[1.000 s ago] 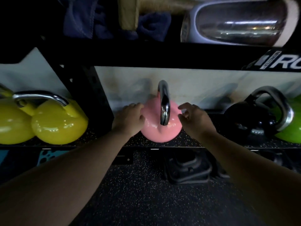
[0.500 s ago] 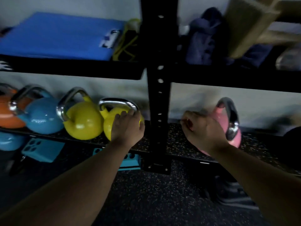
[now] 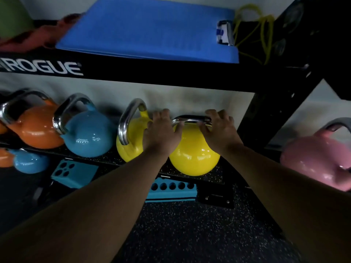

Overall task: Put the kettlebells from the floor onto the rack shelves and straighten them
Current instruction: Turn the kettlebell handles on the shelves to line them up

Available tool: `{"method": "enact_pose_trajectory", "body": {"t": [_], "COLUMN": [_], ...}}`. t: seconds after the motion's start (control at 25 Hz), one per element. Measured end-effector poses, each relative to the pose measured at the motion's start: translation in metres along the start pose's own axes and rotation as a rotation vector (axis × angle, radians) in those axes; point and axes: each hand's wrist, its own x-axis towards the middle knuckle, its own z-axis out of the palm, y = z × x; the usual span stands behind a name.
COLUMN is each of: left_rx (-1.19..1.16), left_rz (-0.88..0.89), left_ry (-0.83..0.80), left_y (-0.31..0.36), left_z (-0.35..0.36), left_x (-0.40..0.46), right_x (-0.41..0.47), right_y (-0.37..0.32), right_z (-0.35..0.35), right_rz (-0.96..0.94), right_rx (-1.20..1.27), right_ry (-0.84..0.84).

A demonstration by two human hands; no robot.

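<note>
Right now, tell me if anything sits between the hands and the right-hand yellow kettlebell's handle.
Nothing visible does. The left hand and right hand already rest at the two ends of the handle of the yellow kettlebell.

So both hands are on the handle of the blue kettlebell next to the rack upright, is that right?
Not quite. In the head view the left hand and right hand are on the handle of the yellow kettlebell beside the rack upright, not the blue kettlebell.

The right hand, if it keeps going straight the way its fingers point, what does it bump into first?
Probably the pale wall behind the shelf. The right hand already rests on the yellow kettlebell handle, fingers pointing up and back over it; depth is hard to judge.
</note>
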Motion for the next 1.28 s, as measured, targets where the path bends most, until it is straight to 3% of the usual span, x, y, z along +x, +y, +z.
{"method": "enact_pose_trajectory", "body": {"t": [0.12, 0.24, 0.36, 0.44, 0.6, 0.68, 0.76, 0.84, 1.12, 1.28], "left_rx": [-0.153, -0.359, -0.623, -0.669, -0.773, -0.860, -0.931, -0.925, -0.886, -0.936], "left_rz": [-0.160, -0.380, -0.591, -0.622, -0.391, -0.263, -0.291, -0.364, -0.196, -0.198], "left_ry": [-0.087, -0.260, -0.342, -0.305, -0.322, -0.312, -0.278, -0.254, -0.396, -0.444], "left_y": [0.013, 0.022, 0.032, 0.032, 0.009, 0.007, 0.021, 0.033, 0.020, 0.018], "left_z": [0.020, 0.039, 0.061, 0.069, 0.064, 0.063, 0.069, 0.071, 0.085, 0.094], "left_x": [0.013, 0.015, 0.013, 0.015, 0.030, 0.037, 0.036, 0.046, 0.060, 0.064], "right_x": [0.025, 0.030, 0.030, 0.029, 0.003, -0.004, -0.004, -0.004, -0.019, -0.007], "right_y": [0.004, 0.013, 0.023, 0.019, 0.016, 0.021, 0.023, 0.012, -0.013, -0.018], "right_z": [0.014, 0.018, 0.019, 0.021, 0.024, 0.017, 0.007, 0.010, 0.041, 0.049], "right_rz": [0.085, 0.120, 0.157, 0.183, 0.220, 0.319, 0.415, 0.469, 0.442, 0.434], "right_rx": [-0.081, 0.018, 0.111, 0.160, 0.170, 0.436, 0.758, 0.872, 1.075, 1.013], "right_ry": [-0.125, -0.199, -0.155, -0.100, -0.013, -0.012, -0.009, -0.016, 0.056, 0.034]}}
